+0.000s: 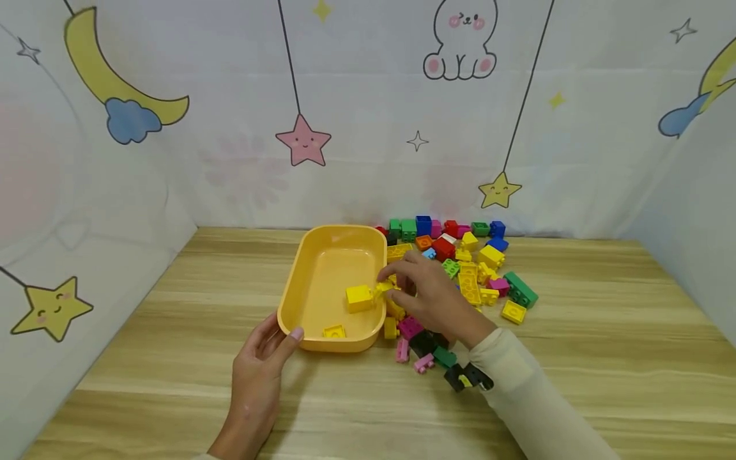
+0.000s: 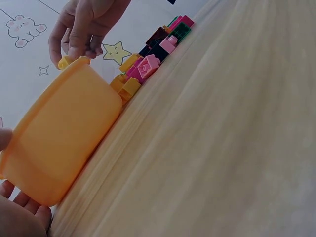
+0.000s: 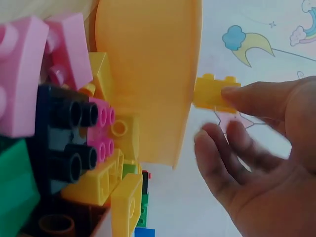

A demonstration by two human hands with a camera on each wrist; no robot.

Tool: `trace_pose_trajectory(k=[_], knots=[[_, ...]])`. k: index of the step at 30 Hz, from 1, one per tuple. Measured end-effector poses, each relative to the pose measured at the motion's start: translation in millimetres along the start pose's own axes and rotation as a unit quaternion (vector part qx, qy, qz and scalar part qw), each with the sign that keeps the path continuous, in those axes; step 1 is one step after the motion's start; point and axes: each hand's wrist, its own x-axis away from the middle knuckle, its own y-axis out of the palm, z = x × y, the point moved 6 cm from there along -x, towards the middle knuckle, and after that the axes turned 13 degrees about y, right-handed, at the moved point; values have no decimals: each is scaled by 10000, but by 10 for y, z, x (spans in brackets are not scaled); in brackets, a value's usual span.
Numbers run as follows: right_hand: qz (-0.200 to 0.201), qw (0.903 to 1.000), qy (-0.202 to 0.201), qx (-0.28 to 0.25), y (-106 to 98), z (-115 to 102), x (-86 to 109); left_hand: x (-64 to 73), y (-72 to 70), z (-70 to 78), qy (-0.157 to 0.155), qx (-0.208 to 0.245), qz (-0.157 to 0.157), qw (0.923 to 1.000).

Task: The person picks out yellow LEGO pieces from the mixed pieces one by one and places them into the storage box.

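A yellow-orange plastic tray rests on the table. My left hand grips its near left corner, thumb over the rim and fingers under the outer wall. At the right rim, my right hand pinches a small yellow toy brick with thumb and fingers; the brick is just over the edge. Inside the tray, a bigger yellow block sits near the right wall and a flat yellow brick lies by the near wall. The left wrist view also shows the tray wall between both hands.
A loose pile of mixed bricks spreads right of the tray, with a long green brick and a flat yellow one at its right edge. Black bricks and pink ones lie close to the tray. A printed cloth hangs behind the table.
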Motion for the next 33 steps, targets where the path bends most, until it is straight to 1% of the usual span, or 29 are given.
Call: trace_pose_trajectory(k=[3, 6, 11, 16, 22, 29, 33], knots=[[-318, 9995, -31, -19, 35, 13, -2, 1, 0, 2, 5, -4, 3, 10000], [-618, 9980, 56, -68, 66, 25, -1, 4, 1, 4, 33, 24, -24, 10000], [-870, 9958, 285, -94, 80, 51, -7, -2, -2, 4, 48, 10, -27, 10000], [-944, 9943, 443, -204, 91, 64, -13, 9, -19, 4, -13, -66, 6, 10000], [-959, 9926, 703, -266, 106, 102, -18, 12, -22, 11, 10, -22, 4, 10000], [-1029, 9918, 701, -282, 134, 102, -5, 6, -9, 14, 82, 90, -24, 9999], [-1027, 9917, 744, -195, 141, 104, -2, 4, 1, 10, 120, 170, -9, 9998]])
